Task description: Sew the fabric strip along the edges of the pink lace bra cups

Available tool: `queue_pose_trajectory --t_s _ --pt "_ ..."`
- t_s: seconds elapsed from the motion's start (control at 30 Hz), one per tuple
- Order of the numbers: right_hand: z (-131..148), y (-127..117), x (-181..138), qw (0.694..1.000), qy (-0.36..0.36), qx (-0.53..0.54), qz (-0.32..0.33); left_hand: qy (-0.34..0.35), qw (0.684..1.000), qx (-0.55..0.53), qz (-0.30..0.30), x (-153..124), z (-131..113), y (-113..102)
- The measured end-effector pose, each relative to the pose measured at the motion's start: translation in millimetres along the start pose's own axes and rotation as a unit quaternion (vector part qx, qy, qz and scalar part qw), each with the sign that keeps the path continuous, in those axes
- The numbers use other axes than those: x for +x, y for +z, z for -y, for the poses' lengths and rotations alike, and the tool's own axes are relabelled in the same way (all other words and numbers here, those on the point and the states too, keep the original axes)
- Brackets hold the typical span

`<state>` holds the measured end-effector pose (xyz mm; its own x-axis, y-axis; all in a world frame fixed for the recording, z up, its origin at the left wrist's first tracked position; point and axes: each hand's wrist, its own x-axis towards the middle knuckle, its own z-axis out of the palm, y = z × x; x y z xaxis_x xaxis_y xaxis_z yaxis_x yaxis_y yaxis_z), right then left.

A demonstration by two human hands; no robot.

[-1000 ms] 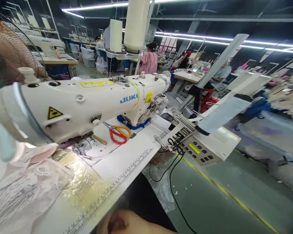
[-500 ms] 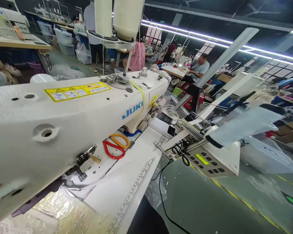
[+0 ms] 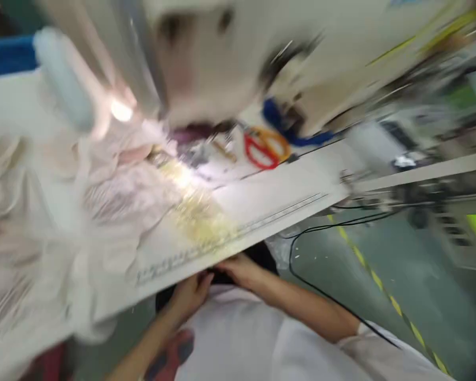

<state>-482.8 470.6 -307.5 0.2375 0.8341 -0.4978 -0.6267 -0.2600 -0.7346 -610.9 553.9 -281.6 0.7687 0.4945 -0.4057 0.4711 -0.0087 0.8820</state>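
My left hand [image 3: 191,294] rests at my lap, just below the front edge of the sewing table [image 3: 257,198]. Its thumb shows, but blur and shadow cover the other fingers. Close beside it, my right hand [image 3: 240,271] reaches to the table edge, its fingertips hidden there. Whether either hand holds anything cannot be made out. On the table above my hands lies a crinkled clear plastic sheet [image 3: 202,217] with a yellowish tint. Pale lace fabric [image 3: 130,193] is heaped to its left, under a bright lamp [image 3: 121,110].
Scissors [image 3: 262,165] with red and orange handles lie by the sewing machine [image 3: 218,63]. A ruler scale [image 3: 277,214] runs along the table edge. At the right, a control box [image 3: 456,233] and black cable [image 3: 291,259] hang over the floor.
My view has swung down and to the left. My hands, lap and the lace heap have come into sight, and the scissors now appear further right and higher.
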Motion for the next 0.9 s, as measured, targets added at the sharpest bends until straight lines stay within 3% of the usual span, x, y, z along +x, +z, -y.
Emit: queue_pose_trajectory --t_s 0.07,0.13,0.2,0.3,0.37,0.47,0.53,0.63,0.77,0.9 --pt "-12 -11 -8 0.998 0.049 0.02 0.022 -0.008 1.0 -0.003 0.004 -21 15 10" --pt "-13 -21 -18 0.996 0.072 0.025 0.04 0.03 0.999 -0.017 0.004 -30 25 19" --pt "-8 -27 -31 0.997 0.059 -0.006 0.058 0.085 0.996 0.01 -0.026 -35 29 25" --pt "1 -26 -53 0.988 -0.02 -0.133 0.078 0.161 0.98 0.09 -0.079 -42 25 26" --pt "5 -22 -66 0.958 -0.103 -0.261 0.067 0.208 0.97 0.095 -0.081 -48 16 25" --pt "9 -14 -82 0.865 -0.245 -0.436 0.035 0.25 0.965 0.044 -0.061 -57 0 25" --pt "11 -8 -91 0.809 -0.315 -0.496 0.025 0.243 0.968 -0.009 -0.054 -61 -8 28" --pt "15 -2 -105 0.769 -0.358 -0.53 0.023 0.201 0.971 -0.129 -0.023 -67 -14 33" --pt "21 7 -121 0.751 -0.372 -0.545 0.039 0.129 0.945 -0.299 0.031 -78 -14 41" --pt "30 17 -129 0.753 -0.372 -0.537 0.075 0.091 0.891 -0.444 0.029 -87 -19 48"
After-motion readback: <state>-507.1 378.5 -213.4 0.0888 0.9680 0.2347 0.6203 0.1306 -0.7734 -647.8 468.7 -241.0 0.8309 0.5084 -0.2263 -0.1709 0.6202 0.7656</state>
